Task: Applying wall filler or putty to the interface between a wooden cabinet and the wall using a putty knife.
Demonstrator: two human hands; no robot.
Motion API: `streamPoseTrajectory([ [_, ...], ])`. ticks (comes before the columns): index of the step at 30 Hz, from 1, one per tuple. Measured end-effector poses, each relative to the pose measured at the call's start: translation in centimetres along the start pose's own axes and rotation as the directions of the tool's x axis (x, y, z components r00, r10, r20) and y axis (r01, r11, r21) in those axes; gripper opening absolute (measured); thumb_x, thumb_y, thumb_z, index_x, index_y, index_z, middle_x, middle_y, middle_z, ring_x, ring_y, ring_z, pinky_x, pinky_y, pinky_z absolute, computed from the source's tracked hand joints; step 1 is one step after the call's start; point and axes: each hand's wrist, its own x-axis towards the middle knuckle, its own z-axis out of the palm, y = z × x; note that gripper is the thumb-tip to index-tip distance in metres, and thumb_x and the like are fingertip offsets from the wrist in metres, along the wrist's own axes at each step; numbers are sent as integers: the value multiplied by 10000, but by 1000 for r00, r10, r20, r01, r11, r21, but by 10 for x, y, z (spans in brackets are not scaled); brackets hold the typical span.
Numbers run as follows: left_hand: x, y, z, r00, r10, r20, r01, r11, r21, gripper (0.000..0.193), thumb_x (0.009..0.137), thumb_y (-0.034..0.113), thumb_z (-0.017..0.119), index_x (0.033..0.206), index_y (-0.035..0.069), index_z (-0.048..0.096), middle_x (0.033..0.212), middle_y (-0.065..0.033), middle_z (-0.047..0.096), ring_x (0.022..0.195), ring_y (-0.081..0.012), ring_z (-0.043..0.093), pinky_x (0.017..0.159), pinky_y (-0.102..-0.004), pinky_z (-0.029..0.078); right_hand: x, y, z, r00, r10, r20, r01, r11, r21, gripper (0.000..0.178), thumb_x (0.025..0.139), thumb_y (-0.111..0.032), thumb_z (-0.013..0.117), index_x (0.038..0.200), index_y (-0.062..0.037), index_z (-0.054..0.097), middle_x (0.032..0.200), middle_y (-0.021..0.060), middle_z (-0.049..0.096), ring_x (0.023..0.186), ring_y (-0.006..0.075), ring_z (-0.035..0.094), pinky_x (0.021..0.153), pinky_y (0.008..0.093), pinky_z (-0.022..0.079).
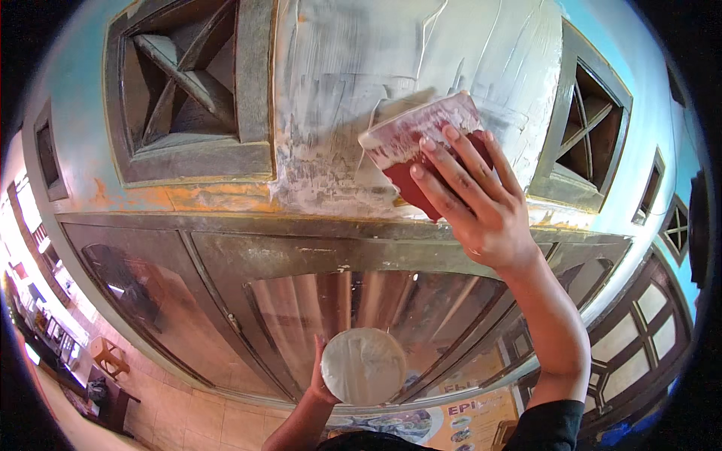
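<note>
My right hand (477,199), raised with its fingers laid over the tool, grips a flat dark-red putty spreader (412,180). White putty smears the spreader's upper edge, which is tilted against or very close to the wall (331,128). Streaks and ridges of grey-white putty cover that part of the wall. Lower down, my left hand (321,379) holds a round tub (364,330) from its left side. A pale, putty-like surface fills the tub's top. The thumb shows along the tub's edge, while most of the left fingers are hidden behind it.
Crossed wooden vents flank the coated wall, one on the left (192,90) and one on the right (590,124). Beneath runs a wooden frame (361,252) with glass panes and curtains behind. A stool (109,355) stands on the tiled floor (188,413) at lower left.
</note>
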Motion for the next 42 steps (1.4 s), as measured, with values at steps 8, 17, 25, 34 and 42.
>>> streamPoseTrajectory([
  [8,18,-10,11,958,-22,285,119,938,-327,1088,824,934,330,1567,144,410,1594,-153,425,1434,-432,422,1154,-677,326,21,42,0,956,-290,28,288,955,71,468,843,-194,640,1304,-247,705,1411,-5,628,1397,270,518,1211,572,341],
  [17,38,-18,15,993,-17,117,42,976,-214,1114,812,914,429,1536,68,431,1534,-219,483,1366,-473,486,1101,-695,378,29,53,7,893,-410,186,401,912,84,373,871,-221,611,1227,-281,707,1334,-129,673,1413,141,494,1274,603,213],
  [25,47,-16,0,993,-64,98,71,995,-72,1085,841,908,360,1544,85,427,1550,-182,476,1397,-424,475,1151,-661,346,22,62,4,919,-348,185,342,937,69,425,840,-196,585,1239,-246,725,1319,-107,690,1387,145,527,1268,611,221],
  [34,53,-25,4,989,-108,96,114,992,-53,1091,834,916,357,1557,100,409,1563,-177,458,1409,-412,465,1149,-646,363,9,66,-1,937,-310,159,294,949,114,424,815,-202,611,1217,-231,744,1242,-86,725,1344,156,569,1266,621,219],
  [42,52,-29,-5,980,-75,184,134,934,-331,1083,832,929,329,1542,121,448,1551,-134,486,1388,-406,486,1137,-641,371,-24,83,-16,941,-252,224,234,966,106,331,862,-220,629,1164,-226,768,1266,-74,722,1371,180,550,1255,624,245],
])
